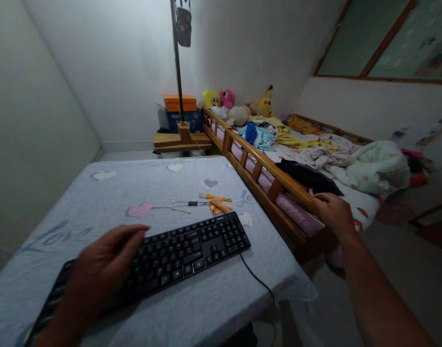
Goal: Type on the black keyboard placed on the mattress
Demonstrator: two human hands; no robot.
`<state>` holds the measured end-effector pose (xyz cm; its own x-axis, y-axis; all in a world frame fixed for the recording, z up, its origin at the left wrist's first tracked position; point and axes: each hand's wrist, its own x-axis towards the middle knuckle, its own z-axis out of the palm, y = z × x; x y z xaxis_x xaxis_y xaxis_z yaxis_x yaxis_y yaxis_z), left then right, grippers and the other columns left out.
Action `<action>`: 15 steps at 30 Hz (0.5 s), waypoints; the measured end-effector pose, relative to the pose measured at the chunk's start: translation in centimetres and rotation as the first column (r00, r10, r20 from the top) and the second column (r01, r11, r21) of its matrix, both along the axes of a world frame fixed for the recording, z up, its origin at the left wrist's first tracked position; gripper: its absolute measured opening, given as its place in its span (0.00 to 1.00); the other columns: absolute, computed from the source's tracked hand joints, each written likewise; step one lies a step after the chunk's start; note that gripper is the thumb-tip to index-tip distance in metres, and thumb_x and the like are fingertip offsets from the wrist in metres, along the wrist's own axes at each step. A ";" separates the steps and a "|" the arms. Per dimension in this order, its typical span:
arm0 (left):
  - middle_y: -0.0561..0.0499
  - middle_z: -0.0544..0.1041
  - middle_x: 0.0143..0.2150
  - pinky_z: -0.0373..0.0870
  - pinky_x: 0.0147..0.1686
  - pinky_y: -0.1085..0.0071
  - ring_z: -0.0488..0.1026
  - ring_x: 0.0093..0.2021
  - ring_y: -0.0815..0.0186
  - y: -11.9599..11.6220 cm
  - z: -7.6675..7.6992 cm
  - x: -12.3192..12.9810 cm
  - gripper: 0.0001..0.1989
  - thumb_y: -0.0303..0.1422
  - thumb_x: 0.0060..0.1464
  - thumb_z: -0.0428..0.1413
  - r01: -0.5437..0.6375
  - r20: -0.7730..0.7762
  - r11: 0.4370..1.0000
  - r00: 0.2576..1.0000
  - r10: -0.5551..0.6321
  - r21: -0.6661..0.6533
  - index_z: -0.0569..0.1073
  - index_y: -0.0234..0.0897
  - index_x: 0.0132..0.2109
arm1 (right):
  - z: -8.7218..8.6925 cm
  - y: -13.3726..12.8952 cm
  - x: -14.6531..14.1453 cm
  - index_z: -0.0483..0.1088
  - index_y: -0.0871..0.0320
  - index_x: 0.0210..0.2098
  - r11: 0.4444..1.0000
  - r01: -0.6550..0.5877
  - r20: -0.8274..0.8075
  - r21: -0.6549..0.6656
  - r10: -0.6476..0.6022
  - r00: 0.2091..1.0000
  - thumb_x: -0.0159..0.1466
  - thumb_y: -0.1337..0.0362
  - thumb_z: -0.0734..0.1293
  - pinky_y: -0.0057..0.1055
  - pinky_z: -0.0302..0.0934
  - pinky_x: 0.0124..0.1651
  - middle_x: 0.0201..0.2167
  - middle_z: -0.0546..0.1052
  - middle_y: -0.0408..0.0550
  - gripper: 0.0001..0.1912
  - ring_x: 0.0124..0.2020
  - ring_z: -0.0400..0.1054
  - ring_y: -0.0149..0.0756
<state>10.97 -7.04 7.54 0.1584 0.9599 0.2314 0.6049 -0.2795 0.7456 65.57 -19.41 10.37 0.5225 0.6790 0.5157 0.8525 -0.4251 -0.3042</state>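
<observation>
A black keyboard (192, 250) lies slantwise on the cloth-covered table, its cable (257, 278) running over the near right edge. My left hand (107, 262) is above the keyboard's left half and covers part of the keys. Its fingers stretch forward, the thumb close beneath them, with nothing visible between. Out to the right, beyond the table, my right hand (332, 212) is at the near end of the wooden bed rail (279, 176). Its fingertips are drawn together. Whether they grip the rail or something small is unclear.
Behind the keyboard lie a yellow-handled brush (215, 197), an orange-tan cloth (220, 206), a wire tool with a black middle (193, 204) and a thin rod (170, 208). Right of the table stands a bed with bedding (372, 166) and plush toys (266, 103). An orange box (180, 102) sits behind.
</observation>
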 end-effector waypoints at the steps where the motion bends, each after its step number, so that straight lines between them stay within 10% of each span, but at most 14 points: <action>1: 0.57 0.80 0.41 0.70 0.46 0.66 0.75 0.42 0.61 -0.1 0.5 3.5 0.14 0.44 0.54 0.54 0.147 0.046 0.989 0.988 -0.146 -0.024 0.78 0.44 0.42 | -0.4 0.0 -0.3 0.78 0.57 0.30 1.000 -0.013 -0.002 -0.002 0.013 1.000 0.55 0.59 0.62 0.38 0.65 0.41 0.35 0.81 0.54 0.14 0.37 0.74 0.46; 5: 0.51 0.79 0.39 0.69 0.42 0.70 0.73 0.38 0.66 -0.8 2.2 16.8 0.14 0.35 0.57 0.51 0.573 0.292 0.819 0.789 -0.540 -0.031 0.77 0.38 0.46 | -1.7 -0.2 -1.6 0.77 0.58 0.30 0.996 -0.084 -0.001 0.008 0.084 0.996 0.57 0.58 0.61 0.39 0.65 0.43 0.35 0.81 0.54 0.15 0.37 0.73 0.45; 15: 0.50 0.76 0.40 0.67 0.38 0.73 0.70 0.34 0.68 -4.6 1.8 36.0 0.21 0.26 0.53 0.50 0.847 0.351 0.523 0.519 -0.779 -0.092 0.72 0.35 0.54 | -0.8 -2.2 -1.4 0.76 0.58 0.31 0.988 -0.152 0.083 -0.042 0.155 0.985 0.60 0.60 0.61 0.40 0.62 0.48 0.36 0.80 0.54 0.13 0.41 0.72 0.46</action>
